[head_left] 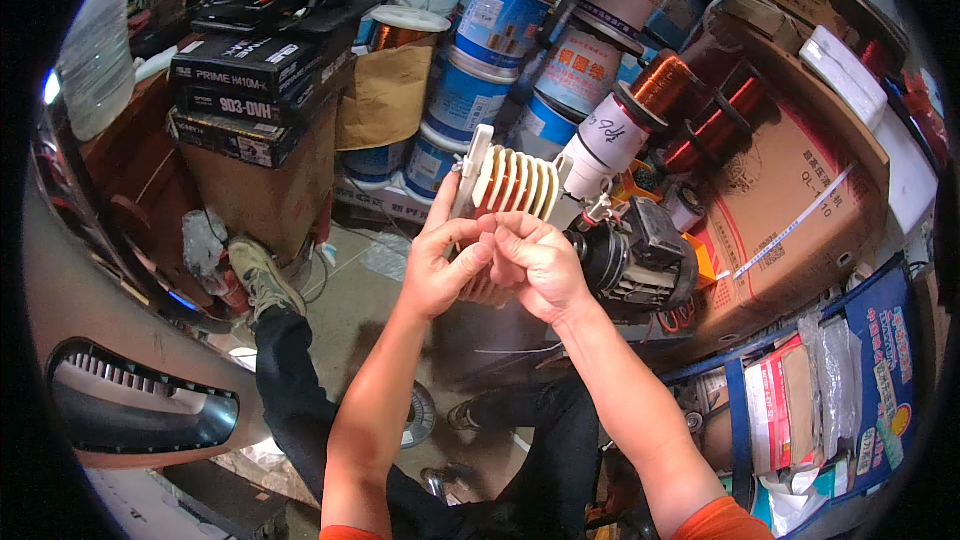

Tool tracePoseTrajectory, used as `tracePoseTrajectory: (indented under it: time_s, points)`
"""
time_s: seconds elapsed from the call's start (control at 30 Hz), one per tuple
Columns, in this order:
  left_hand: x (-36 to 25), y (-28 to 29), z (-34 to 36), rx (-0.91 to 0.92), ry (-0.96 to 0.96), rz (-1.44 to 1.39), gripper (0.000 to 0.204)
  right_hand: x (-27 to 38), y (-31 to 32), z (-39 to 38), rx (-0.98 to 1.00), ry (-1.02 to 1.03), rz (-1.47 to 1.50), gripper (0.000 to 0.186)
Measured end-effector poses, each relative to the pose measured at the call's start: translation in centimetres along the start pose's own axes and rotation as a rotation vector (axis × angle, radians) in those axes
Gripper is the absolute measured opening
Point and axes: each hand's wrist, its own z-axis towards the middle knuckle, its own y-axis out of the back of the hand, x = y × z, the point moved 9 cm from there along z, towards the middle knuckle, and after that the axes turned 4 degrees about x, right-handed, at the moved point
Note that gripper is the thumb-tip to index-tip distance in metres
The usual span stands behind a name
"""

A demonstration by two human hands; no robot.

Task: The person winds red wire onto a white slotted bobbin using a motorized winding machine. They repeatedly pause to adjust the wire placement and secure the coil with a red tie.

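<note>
A winding former (517,183) with several cream discs stands in front of me, copper wire wound in the slots between them. A pale end plate (474,176) closes its left side. My left hand (440,265) is just before it, index finger stretched up along the end plate, the thumb and other fingers curled toward my right hand. My right hand (540,265) is closed, its thumb and fingertips pinched together against the left fingers. What lies between the fingertips is too small to make out. Both hands hide the former's lower part.
An electric motor (640,255) sits right of the former. Behind are stacked blue-and-white buckets (468,95) and copper wire spools (662,85). A large carton (790,200) is on the right, a blue bag (885,360) below it. Black boxes (245,70) top a carton at left.
</note>
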Motion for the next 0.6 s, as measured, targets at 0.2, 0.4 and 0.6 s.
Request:
tracePoseTrajectory:
  time_s: [0.2,0.4,0.6]
  points:
    - [-0.3,0.0,0.1,-0.108,-0.025,0.04,0.017,1.6,-0.4,-1.2,-0.169,0.132,-0.257,0.011]
    - [-1.0,0.1,0.2,-0.13,-0.107,0.053,0.016,3.6,-0.9,-2.4,-0.312,0.44,-0.556,0.011]
    - [3.1,3.8,-0.8,-0.149,0.14,0.02,0.022,9.8,-2.7,-7.9,-0.419,0.781,-1.058,0.011]
